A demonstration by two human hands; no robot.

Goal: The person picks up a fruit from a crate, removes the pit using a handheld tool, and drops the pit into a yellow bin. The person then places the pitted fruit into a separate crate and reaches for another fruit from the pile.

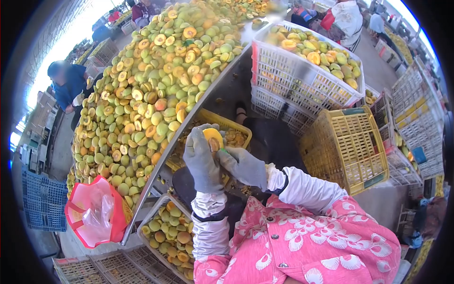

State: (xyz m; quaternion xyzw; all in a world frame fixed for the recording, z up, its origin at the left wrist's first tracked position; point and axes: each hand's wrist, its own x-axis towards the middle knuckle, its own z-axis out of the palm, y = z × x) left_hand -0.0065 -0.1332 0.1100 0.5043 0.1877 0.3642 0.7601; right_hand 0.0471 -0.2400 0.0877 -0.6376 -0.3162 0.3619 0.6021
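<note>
Both of my hands wear grey gloves and meet in front of my lap. My left hand (pixel 202 158) is closed around a halved yellow peach (pixel 213 137), its orange cut face and brown pit turned toward me. Pressed against the lower edge of this fruit are the fingers of my right hand (pixel 245 165). A small green bit (pixel 223 150) shows at its fingertips; the rest of what it grips is hidden. Below my hands sits a yellow basket (pixel 246 127) with pits and scraps in it.
A large heap of halved peaches (pixel 146 104) covers the metal-edged table (pixel 201 102) at left. A full white crate (pixel 302 71) is stacked at upper right, near a tilted yellow crate (pixel 352 146). A pink bag (pixel 97 213) hangs at the table corner. A person (pixel 68 87) works across the heap.
</note>
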